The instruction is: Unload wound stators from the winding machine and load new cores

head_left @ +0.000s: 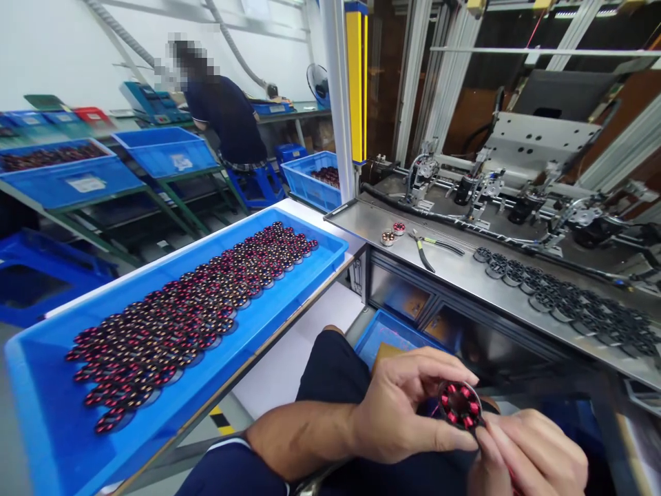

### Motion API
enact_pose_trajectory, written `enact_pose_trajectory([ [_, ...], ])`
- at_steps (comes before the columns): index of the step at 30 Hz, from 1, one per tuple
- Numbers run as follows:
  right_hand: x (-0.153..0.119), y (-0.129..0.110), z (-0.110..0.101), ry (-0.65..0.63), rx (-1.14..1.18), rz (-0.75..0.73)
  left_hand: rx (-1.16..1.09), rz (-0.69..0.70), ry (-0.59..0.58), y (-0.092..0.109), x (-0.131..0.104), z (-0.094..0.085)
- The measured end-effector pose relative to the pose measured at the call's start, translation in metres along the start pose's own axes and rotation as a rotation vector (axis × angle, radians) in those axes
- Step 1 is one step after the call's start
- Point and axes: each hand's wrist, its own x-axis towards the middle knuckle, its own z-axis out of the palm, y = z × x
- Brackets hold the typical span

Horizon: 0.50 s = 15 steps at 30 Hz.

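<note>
Above my lap, my left hand [407, 406] holds a round black part wound with red wire [460, 405] between thumb and fingers, its open face turned up toward me. At the part's lower right edge, my right hand [531, 451] is closed in a pinch, with thin red wire near its fingertips; what exactly the fingertips grip is too small to make out. A long blue tray [21, 386] on the left carries many similar wound parts [180, 310] in packed rows.
On the metal bench lie pliers [424, 249], two wound parts [393, 233] and rows of black unwound parts [562, 296]. A machine [542, 151] stands behind them. A seated person [227, 117] works at the back left near blue bins [67, 179]. A blue crate [382, 331] sits under the bench.
</note>
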Motion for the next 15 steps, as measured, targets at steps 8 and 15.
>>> enact_pose_trajectory([
  [8,0.008,-0.026,0.024,0.099,0.320,0.420,0.212,0.215,0.047,-0.011,-0.005,-0.001],
  [15,0.010,-0.006,0.023,0.039,0.280,0.260,0.065,-0.401,-0.145,0.002,-0.001,-0.017],
])
